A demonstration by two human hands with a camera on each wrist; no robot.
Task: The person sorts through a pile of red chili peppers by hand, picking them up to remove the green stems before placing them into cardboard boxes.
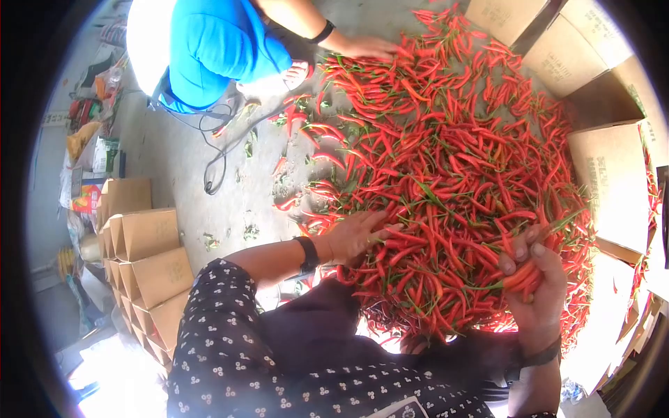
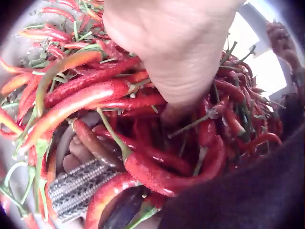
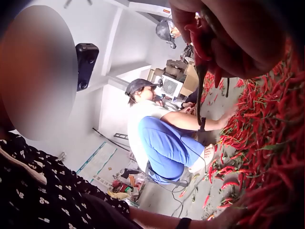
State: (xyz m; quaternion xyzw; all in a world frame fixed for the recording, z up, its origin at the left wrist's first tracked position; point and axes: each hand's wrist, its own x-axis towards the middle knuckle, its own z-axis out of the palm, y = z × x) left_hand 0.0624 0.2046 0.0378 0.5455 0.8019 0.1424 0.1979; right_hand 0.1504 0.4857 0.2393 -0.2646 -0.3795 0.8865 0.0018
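Red chili peppers (image 1: 446, 181) with green stems lie in a large heap on the floor. My right hand (image 1: 540, 279) is raised over the heap's right side, its fingers curled round several red peppers (image 1: 521, 277); the right wrist view shows that hand (image 3: 238, 43) with peppers poking out of it. On the heap's near left part rests my left hand (image 1: 354, 237), fingers extended among the peppers. In the left wrist view the left hand (image 2: 176, 57) reaches down into the peppers (image 2: 90, 98), and its fingertips are hidden.
A person in blue trousers (image 1: 219, 49) squats at the far left, one hand (image 1: 366, 47) on the heap. Cardboard boxes (image 1: 613, 181) line the right side; more boxes (image 1: 157, 268) are stacked at the left. A black cable (image 1: 216, 164) lies on the grey floor (image 1: 244, 202).
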